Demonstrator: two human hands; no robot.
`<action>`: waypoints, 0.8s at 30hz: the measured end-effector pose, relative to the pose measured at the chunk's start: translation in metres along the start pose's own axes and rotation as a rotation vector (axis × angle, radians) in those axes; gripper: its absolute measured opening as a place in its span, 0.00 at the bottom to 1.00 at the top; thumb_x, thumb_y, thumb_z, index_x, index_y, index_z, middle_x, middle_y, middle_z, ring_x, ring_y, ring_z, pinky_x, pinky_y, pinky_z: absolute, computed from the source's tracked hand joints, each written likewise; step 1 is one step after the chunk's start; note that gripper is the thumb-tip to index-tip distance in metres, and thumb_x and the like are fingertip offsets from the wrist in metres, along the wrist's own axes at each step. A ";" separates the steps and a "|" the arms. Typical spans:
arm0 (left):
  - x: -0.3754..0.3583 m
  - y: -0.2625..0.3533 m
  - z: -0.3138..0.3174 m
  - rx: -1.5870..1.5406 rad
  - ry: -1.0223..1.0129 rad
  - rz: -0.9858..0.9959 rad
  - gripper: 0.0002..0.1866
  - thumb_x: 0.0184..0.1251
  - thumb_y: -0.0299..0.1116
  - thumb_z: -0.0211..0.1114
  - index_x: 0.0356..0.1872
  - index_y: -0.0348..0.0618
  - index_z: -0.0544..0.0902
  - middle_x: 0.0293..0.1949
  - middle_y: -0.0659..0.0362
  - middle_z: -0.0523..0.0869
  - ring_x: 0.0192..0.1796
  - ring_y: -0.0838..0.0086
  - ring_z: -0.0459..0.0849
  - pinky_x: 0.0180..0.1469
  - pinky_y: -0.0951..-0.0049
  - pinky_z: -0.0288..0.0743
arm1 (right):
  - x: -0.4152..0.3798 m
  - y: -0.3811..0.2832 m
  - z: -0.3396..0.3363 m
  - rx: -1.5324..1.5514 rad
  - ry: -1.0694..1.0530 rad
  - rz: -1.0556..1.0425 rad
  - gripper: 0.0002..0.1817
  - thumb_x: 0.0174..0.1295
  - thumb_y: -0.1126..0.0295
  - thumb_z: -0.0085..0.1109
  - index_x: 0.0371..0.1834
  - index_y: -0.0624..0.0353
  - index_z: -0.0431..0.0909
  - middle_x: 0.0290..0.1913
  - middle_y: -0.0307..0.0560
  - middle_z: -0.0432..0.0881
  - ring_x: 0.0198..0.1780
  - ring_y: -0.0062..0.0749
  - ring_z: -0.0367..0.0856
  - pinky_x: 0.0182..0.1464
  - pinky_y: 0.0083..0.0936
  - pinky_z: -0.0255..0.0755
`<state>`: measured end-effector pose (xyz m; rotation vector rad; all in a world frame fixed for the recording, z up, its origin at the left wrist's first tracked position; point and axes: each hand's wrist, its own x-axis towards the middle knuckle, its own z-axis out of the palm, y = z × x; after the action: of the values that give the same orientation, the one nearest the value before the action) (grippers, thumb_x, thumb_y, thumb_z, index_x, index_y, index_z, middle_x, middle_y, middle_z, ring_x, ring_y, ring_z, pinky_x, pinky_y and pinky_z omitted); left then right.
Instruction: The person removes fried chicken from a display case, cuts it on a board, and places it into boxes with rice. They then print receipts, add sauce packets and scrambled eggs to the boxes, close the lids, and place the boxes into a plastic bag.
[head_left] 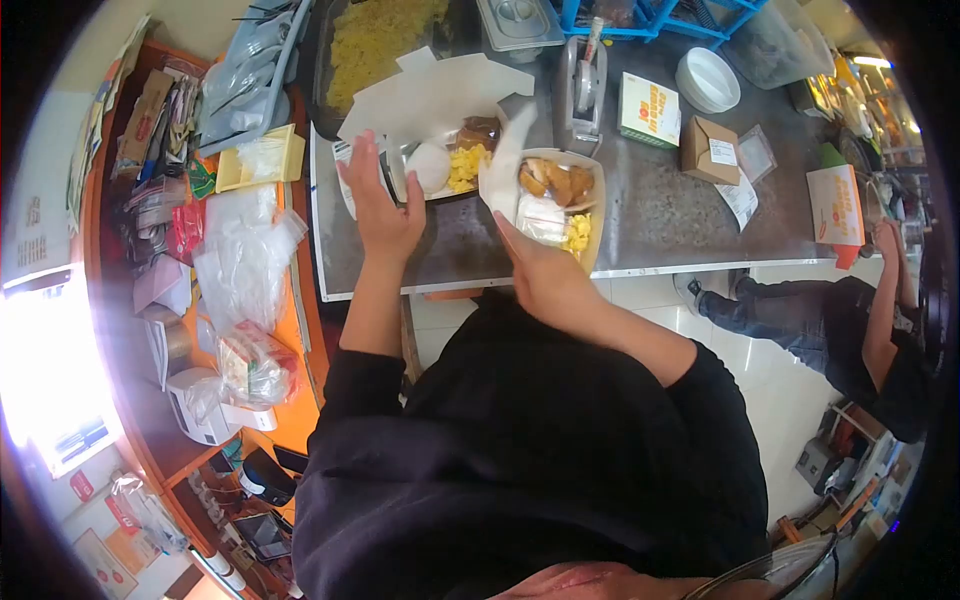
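Note:
Two open paper food boxes stand side by side on the metal table in front of me. The left food box [436, 62] holds a white rounded mound, yellow scrambled pieces and a brown saucy portion, with its lid raised at the back. My left hand [385, 205] is open at its left side, fingers spread and pointing up. In the right food box [594, 225] are browned pieces, a white wrapped item and yellow pieces. My right hand [555, 285] is at its near left side, closed on the upright lid flap [507, 160], which is smeared by motion.
A tray of yellow food [380, 50] is at the back left, beside a steel lidded container [518, 22]. Behind the boxes stands a tape dispenser [582, 95]. Further right are a printed box [650, 110], white bowls [708, 80] and a brown carton [710, 150]. A co-worker's hand [886, 238] is far right.

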<state>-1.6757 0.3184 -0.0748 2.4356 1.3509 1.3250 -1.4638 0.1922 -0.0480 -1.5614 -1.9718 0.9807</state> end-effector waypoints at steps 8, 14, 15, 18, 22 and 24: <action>-0.019 0.075 -0.005 -0.160 -0.575 0.190 0.44 0.37 0.36 0.82 0.62 0.47 0.73 0.64 0.52 0.73 0.70 0.54 0.65 0.74 0.52 0.50 | -0.082 0.065 -0.108 0.168 -0.294 -0.028 0.30 0.53 0.86 0.52 0.60 0.50 0.77 0.50 0.58 0.82 0.51 0.49 0.81 0.53 0.34 0.75; -0.080 0.106 0.055 -0.345 -0.499 -0.009 0.33 0.42 0.40 0.80 0.53 0.46 0.78 0.55 0.51 0.76 0.61 0.54 0.71 0.70 0.54 0.56 | -0.118 0.135 -0.131 0.201 -0.075 0.260 0.19 0.51 0.84 0.63 0.49 0.61 0.80 0.45 0.52 0.84 0.47 0.39 0.82 0.50 0.30 0.75; -0.078 0.118 0.061 -0.286 -0.431 -0.121 0.31 0.44 0.40 0.79 0.52 0.45 0.77 0.54 0.50 0.75 0.60 0.53 0.71 0.68 0.53 0.58 | -0.115 0.146 -0.117 0.136 0.156 0.272 0.20 0.52 0.80 0.64 0.51 0.62 0.79 0.46 0.53 0.82 0.48 0.40 0.81 0.50 0.31 0.74; -0.062 0.155 0.067 0.124 -0.278 -0.383 0.28 0.59 0.40 0.70 0.58 0.37 0.74 0.52 0.45 0.72 0.57 0.53 0.71 0.58 0.55 0.66 | -0.097 0.143 -0.079 -0.233 0.578 0.331 0.24 0.57 0.68 0.64 0.57 0.63 0.74 0.48 0.55 0.79 0.50 0.46 0.79 0.52 0.36 0.73; -0.084 0.147 0.085 -0.051 -0.684 -0.608 0.30 0.69 0.42 0.60 0.66 0.35 0.67 0.55 0.45 0.72 0.57 0.49 0.72 0.59 0.58 0.67 | -0.085 0.153 -0.052 -0.432 0.379 0.460 0.32 0.65 0.48 0.52 0.62 0.63 0.70 0.48 0.58 0.77 0.50 0.52 0.78 0.52 0.43 0.71; -0.085 0.142 0.092 -0.301 -0.731 -0.837 0.29 0.72 0.43 0.55 0.67 0.34 0.65 0.57 0.44 0.72 0.58 0.47 0.73 0.60 0.58 0.67 | -0.077 0.160 -0.057 -0.160 0.169 0.554 0.39 0.67 0.38 0.43 0.65 0.64 0.67 0.49 0.60 0.77 0.50 0.57 0.78 0.53 0.47 0.70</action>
<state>-1.5377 0.2004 -0.1284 1.5599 1.5000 0.3414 -1.2989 0.1509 -0.1242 -2.2706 -1.5609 0.8589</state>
